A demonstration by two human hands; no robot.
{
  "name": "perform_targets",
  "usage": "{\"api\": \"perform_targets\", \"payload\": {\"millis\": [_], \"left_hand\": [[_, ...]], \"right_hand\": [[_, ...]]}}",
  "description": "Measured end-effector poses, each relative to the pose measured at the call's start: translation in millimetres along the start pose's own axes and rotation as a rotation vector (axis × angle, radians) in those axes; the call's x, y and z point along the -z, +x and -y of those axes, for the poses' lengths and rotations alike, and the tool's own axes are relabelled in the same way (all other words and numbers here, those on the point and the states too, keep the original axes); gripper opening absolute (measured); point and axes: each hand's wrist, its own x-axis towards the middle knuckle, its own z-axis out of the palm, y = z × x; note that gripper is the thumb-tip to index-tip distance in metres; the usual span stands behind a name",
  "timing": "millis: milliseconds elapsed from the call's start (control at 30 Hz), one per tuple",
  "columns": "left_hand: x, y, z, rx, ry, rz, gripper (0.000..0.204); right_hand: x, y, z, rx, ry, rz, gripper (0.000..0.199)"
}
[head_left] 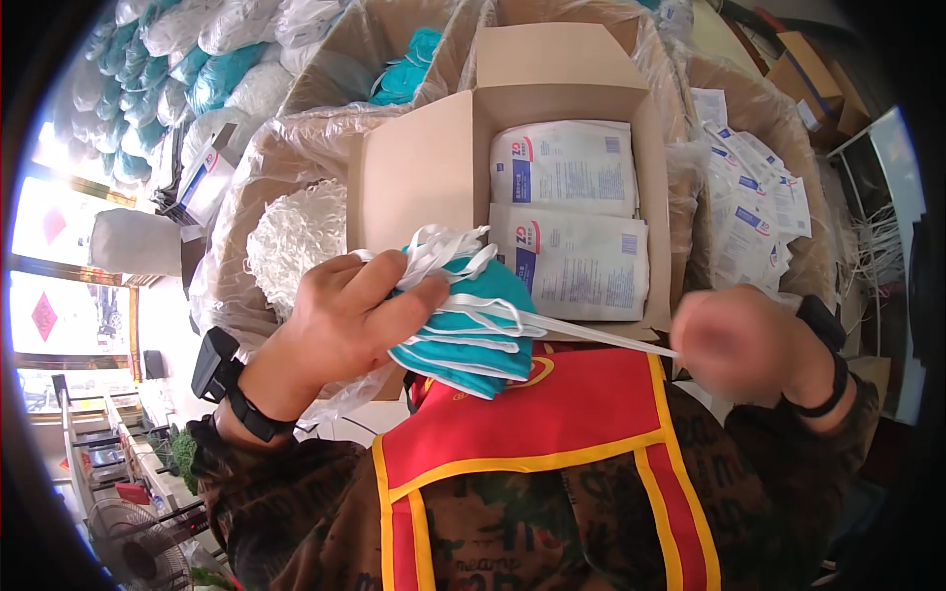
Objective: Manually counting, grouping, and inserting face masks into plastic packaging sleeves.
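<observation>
At the near edge of an open brown cardboard carton (409,182), left hand (345,315) pinches a fanned stack of teal, white-edged masks (471,362) above a red, yellow-trimmed apron (522,419). Right hand (734,343), blurred, clenched on a taut white elastic strap (611,339) running from the stack.

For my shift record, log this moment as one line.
Left hand: holds teal masks; right hand: holds white strap taut; open carton: white packets

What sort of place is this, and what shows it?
Likely a small packing workshop: teal pieces with white loops in the left hand, an open carton of white packets, and bulging bags piled at upper left.
</observation>
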Motion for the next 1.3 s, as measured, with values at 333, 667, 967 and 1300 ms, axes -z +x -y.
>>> {"api": "perform_targets", "payload": {"millis": [333, 667, 967, 1300], "left_hand": [[5, -50, 36, 0.307, 0.108, 0.052, 0.045], [3, 4, 3, -0.096, 0.013, -0.051, 0.046], [4, 27, -7, -0.208, 0.011, -0.079, 0.041], [3, 37, -10, -0.26, 0.042, -0.064, 0.035]], "right_hand": [[35, -67, -45, -0.01, 0.816, -0.381, 0.017], [20, 68, -28, 0.213, 0.747, -0.126, 0.018], [13, 119, 0, 0.33, 0.227, 0.03, 0.033], [7, 125, 9, 0.327, -0.045, 0.205, 0.025]]}}
